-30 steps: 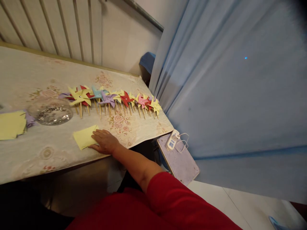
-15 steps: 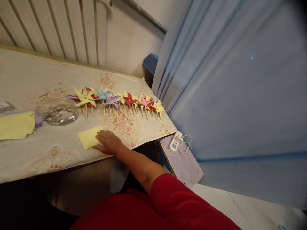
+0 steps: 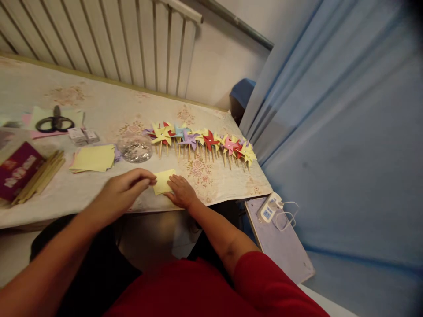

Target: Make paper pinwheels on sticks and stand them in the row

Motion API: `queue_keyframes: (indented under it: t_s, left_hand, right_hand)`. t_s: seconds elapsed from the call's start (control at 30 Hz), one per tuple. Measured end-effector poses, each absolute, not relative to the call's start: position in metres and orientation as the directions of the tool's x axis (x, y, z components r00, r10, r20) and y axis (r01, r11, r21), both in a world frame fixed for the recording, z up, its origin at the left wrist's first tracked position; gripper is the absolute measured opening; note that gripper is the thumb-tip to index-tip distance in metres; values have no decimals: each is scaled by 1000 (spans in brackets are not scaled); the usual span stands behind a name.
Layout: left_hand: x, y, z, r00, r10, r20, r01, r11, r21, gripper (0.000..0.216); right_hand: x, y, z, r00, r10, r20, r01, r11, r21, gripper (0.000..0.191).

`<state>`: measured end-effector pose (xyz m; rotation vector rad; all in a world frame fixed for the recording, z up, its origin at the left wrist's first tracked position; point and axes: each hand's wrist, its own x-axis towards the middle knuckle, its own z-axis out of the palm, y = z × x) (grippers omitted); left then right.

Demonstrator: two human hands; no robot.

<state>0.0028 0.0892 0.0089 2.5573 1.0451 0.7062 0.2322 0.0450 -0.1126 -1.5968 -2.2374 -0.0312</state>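
Now have yellow paper [image 3: 162,182] between newly arrived left fingers [image 3: 145,173] (narrow, grip unclear) and right fingers [image 3: 176,180] spread flat on it, likely allowing two-handed handling.

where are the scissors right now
In the head view, the black-handled scissors lie toward the left on the pale and pink paper sheets, just beyond the small white boxes.

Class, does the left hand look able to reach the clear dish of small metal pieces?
Probably yes: the dish sits just beyond the left hand, with only tablecloth showing between them.
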Motion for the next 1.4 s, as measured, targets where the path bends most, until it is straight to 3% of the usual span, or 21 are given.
queue_keyframes:
  t_s: [0.1,0.27,0.47,1.07,1.4]
  left_hand:
    - [28,100,-24,598,755,269,624,-649,435,46]
    - [67,115,-80,708,682,187,633,-729,260,48]
    - [62,113,-110,725,674,142,649,-737,188,49]
    - [57,110,-112,716,687,126,665,-726,177,53]
    - [58,110,-112,713,691,119,669,-721,181,54]
  right_hand:
    - [232,44,-114,-276,907,317,911,352,-214,49]
    - [230,44,-115,-274,908,316,909,352,-222,50]
    - [230,44,-119,-299,906,300,908,367,-203,53]
    - [236,12,-118,-287,938,197,943,312,-113,63]
    - [252,-23,-128,-246,943,225,952,279,-128,58]
